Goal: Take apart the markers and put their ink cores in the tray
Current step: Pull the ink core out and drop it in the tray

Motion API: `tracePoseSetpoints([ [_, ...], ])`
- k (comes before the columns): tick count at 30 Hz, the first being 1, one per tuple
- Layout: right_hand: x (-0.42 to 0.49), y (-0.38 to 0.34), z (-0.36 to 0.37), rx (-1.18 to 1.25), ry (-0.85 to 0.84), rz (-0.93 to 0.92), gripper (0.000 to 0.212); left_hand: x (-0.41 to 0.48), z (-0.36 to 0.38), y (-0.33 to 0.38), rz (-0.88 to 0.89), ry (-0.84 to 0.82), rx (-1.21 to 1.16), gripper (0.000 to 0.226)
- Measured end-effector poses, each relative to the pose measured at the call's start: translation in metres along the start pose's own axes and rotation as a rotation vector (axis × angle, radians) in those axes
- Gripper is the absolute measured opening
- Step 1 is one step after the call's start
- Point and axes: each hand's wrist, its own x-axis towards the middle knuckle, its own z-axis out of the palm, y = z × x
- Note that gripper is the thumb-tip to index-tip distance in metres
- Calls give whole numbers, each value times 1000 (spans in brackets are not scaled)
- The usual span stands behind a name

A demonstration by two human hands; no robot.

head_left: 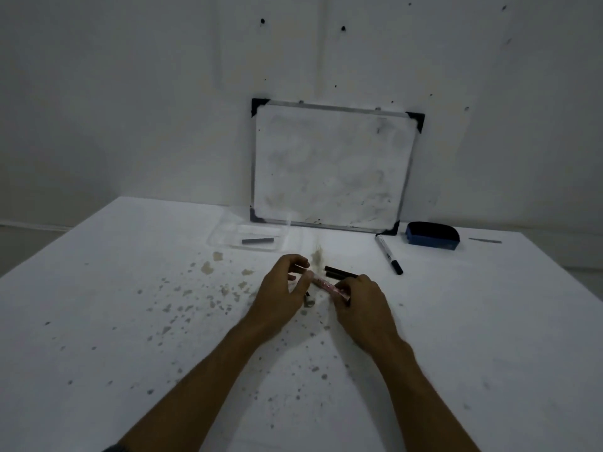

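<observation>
I see the bench (130,288) carrying the clear tray (228,238) at the back, one dark core (257,240) already inside. Near me, the right hand (362,305) grips the marker (328,286) barrel so the left hand (284,290) can pull; its fingers (301,283) pinch the marker's end, probably to open it.

A smudged whiteboard (331,164) leans upright against the wall at the back edge of the stained white table (130,321). Just right of the whiteboard's lower right corner lies a blue eraser (432,235).
</observation>
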Motion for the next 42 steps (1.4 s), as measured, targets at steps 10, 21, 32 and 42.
tracePoseSetpoints([
  [10,-11,-39,-3,607,-9,2,28,5,-5,7,-128,38,-215,31],
  [21,1,4,0,186,263,49,21,10,-5,0,-210,-91,-425,33],
  [32,8,18,2,221,221,204,20,4,-16,4,-111,-298,-291,33],
  [42,10,2,-17,1466,-32,380,21,6,-28,5,-122,-236,-430,30],
])
